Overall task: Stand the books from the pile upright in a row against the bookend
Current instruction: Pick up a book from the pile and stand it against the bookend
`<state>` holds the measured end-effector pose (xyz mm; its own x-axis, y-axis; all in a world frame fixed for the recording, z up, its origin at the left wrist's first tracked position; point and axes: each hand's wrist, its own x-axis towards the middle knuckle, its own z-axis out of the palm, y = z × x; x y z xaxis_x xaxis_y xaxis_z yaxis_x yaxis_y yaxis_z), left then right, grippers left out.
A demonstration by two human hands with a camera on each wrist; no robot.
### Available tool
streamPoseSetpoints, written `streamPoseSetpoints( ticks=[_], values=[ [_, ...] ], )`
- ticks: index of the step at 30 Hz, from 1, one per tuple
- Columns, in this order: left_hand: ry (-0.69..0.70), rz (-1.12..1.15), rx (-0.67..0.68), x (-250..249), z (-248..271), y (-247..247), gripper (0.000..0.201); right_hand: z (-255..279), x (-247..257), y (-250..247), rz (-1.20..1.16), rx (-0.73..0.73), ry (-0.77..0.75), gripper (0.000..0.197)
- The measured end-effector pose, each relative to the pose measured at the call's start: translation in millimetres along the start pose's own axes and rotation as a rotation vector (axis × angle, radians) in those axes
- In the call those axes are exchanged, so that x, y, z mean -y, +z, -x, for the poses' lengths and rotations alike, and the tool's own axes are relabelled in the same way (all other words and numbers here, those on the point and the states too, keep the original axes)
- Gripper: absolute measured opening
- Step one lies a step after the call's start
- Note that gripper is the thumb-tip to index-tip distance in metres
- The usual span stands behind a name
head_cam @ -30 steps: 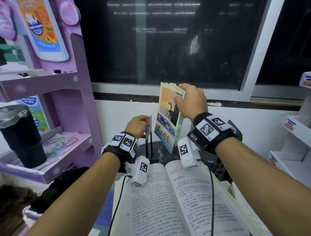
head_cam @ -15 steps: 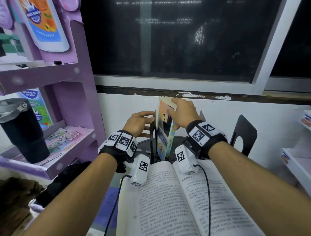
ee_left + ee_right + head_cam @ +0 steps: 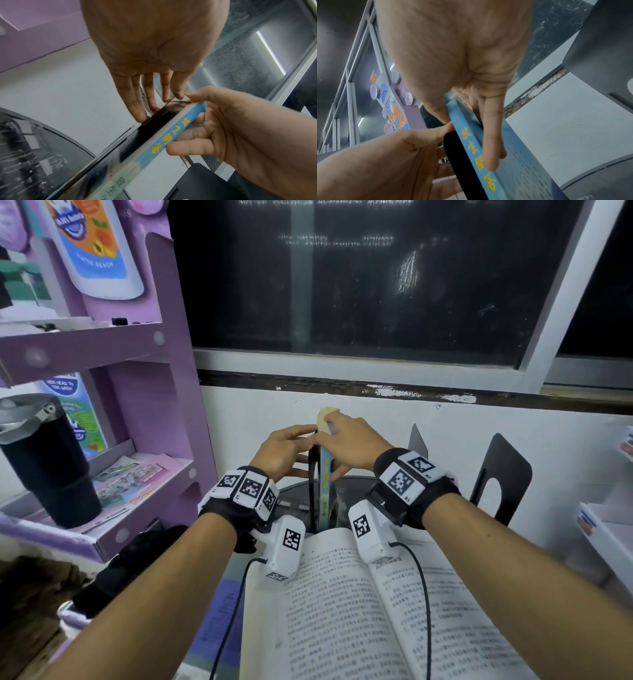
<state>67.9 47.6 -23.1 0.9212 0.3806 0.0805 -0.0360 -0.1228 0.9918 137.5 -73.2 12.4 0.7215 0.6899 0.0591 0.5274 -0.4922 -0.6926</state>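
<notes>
Head view shows the step in hand as seating the first book: the thin paperback with the light-blue spine and yellow lettering (image 3: 325, 484) stands almost upright, pressed flat against the black sheet-metal bookend (image 3: 311, 484). The right hand (image 3: 352, 445) grips the book near its top, the thumb on the bookend side and the fingers (image 3: 489, 142) lying down the far cover and spine. Just across the metal plate from that grip, the left hand (image 3: 286, 451) has straight fingers (image 3: 135, 102) laid against the outer face of the bookend, bracing it and holding nothing. Below both grips the book's lower edge runs down toward the dark round tabletop (image 3: 356, 484); whether it sits fully on the surface is hidden behind the large open book with printed white pages (image 3: 342, 611) nearest the person.

By my reading, the placing is nearly done and the row is just beginning. The next move calls for the right hand to ease off slowly while the left keeps the plate from sliding, checking that such a slim, floppy book stays up by itself. A second black bookend with a cut-out arch (image 3: 500, 477) stands well off to the right of the right hand's grip. After that, a hand must go back for another book.
</notes>
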Motion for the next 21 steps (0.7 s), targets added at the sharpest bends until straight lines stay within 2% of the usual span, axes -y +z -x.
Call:
streamPoseSetpoints(
  ticks=[5, 9, 10, 16, 21],
  values=[
    [0.004, -0.012, 0.026, 1, 2, -3, 0.033, -1, 0, 4, -0.012, 0.069, -0.020, 0.040],
    [0.001, -0.011, 0.035, 2, 4, -7, 0.032, 0, -7, 6, 0.049, 0.158, -0.007, 0.078],
    [-0.007, -0.006, 0.037, 2, 4, -8, 0.033, 1, -7, 6, 0.048, 0.160, -0.009, 0.082],
    [-0.036, -0.022, 0.077, -1, 9, -11, 0.034, 2, -6, 6, 0.061, 0.179, -0.003, 0.074],
    [-0.100, -0.113, 0.126, -2, 17, -15, 0.034, 6, -8, 7, 0.084, 0.198, 0.030, 0.089]
  ],
)
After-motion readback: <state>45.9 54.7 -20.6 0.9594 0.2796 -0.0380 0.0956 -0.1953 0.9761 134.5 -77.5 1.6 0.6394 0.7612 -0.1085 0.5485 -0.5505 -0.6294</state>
